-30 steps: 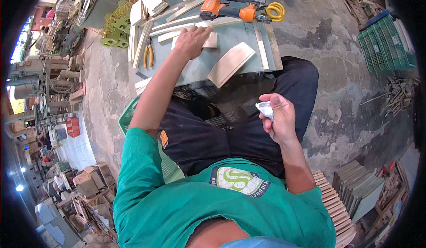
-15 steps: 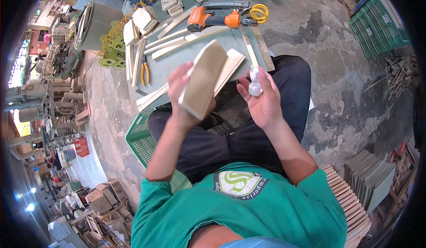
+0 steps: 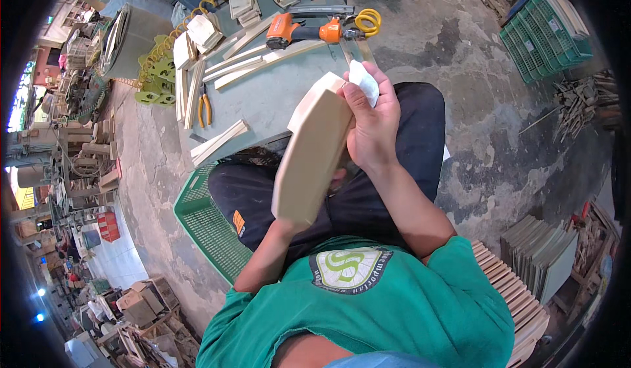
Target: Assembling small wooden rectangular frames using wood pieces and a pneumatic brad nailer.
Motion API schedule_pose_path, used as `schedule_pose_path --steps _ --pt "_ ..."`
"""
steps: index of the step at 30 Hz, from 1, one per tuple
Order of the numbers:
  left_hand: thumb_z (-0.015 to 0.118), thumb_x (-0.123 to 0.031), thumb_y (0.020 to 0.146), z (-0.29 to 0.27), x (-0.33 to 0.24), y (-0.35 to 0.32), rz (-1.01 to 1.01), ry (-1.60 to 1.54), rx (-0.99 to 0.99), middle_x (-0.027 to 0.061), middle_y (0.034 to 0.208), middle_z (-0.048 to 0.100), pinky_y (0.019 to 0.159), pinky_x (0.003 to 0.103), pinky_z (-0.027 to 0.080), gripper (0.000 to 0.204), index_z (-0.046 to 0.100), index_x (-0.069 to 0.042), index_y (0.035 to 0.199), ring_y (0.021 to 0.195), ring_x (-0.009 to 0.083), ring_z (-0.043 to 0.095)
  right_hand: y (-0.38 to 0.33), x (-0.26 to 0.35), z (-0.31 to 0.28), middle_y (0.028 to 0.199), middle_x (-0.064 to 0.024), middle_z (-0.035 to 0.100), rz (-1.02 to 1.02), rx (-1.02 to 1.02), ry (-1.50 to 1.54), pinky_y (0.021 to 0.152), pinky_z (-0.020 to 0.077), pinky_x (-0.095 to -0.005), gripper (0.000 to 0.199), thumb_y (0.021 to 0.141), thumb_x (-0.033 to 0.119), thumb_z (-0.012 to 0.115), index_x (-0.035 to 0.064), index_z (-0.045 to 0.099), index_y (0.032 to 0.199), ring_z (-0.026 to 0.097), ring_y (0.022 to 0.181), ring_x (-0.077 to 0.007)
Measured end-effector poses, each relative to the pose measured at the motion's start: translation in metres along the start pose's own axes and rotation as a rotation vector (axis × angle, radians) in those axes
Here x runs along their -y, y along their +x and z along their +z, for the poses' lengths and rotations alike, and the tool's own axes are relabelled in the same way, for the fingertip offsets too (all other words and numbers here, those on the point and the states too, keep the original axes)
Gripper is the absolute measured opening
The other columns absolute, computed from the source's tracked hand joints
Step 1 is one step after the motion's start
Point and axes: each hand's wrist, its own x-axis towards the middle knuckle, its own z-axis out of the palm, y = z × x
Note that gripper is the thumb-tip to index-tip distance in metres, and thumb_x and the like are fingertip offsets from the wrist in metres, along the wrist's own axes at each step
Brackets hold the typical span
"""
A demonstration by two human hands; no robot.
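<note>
A pale wooden board (image 3: 312,151) with cut corners is held up on edge in front of my chest. My left hand (image 3: 284,227) grips its lower end and is mostly hidden behind it. My right hand (image 3: 372,126) presses against the board's upper right edge. It pinches a small white pad (image 3: 363,82) against the top corner. Both hands hang above my lap in dark trousers.
A grey workbench (image 3: 276,98) ahead carries an orange nail gun (image 3: 296,31), a yellow coiled hose (image 3: 368,19), wooden strips (image 3: 220,141) and pliers (image 3: 205,108). A green crate (image 3: 204,217) sits at my left. Stacked slats (image 3: 513,295) and another green crate (image 3: 539,32) lie on the right.
My left hand lifted the board off the bench and brought it up close. My right hand carried the white pad across to the board's top edge.
</note>
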Motion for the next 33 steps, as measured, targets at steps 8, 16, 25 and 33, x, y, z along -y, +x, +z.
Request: schedule_pose_path --steps 8,16,25,33 --pt "0.048 -0.059 0.098 0.032 -0.032 -0.004 -0.111 -0.338 0.078 0.0182 0.146 0.045 0.093 0.043 0.054 0.082 0.031 0.002 0.150 0.112 0.0288 0.064 -0.012 0.006 0.007 0.095 -0.0063 0.067 -0.018 0.057 -0.344 0.065 0.0519 -0.0223 0.046 0.096 0.025 0.070 -0.0015 0.053 0.130 0.061 0.071 -0.0078" --pt "0.047 -0.067 0.093 0.020 -0.023 -0.008 -0.164 -0.510 0.055 0.0201 0.139 0.049 0.094 0.041 0.052 0.090 0.032 0.002 0.148 0.113 0.0260 0.060 -0.008 0.009 0.002 0.092 -0.0077 0.069 -0.107 0.034 -0.369 0.069 0.0533 -0.0243 0.031 0.099 0.019 0.066 -0.0023 0.063 0.121 0.063 0.076 -0.0087" --pt "0.065 -0.052 0.088 0.008 -0.046 -0.007 0.040 -0.469 0.064 0.0189 0.144 0.047 0.107 0.040 0.044 0.089 0.031 0.003 0.150 0.131 0.0253 0.050 -0.047 0.032 0.007 0.087 -0.0079 0.070 -0.017 0.296 -0.620 0.065 0.0549 -0.0245 0.029 0.090 0.018 0.077 -0.0024 0.068 0.109 0.066 0.074 -0.0110" --pt "0.080 -0.038 0.081 -0.004 -0.041 -0.018 -0.064 -0.289 0.069 0.0110 0.131 0.057 0.102 0.035 0.044 0.086 0.039 0.003 0.145 0.120 0.0195 0.056 -0.047 0.038 0.016 0.088 -0.0038 0.069 -0.122 0.425 -0.728 0.066 0.0511 -0.0212 0.021 0.087 0.012 0.080 -0.0009 0.072 0.101 0.063 0.077 -0.0065"
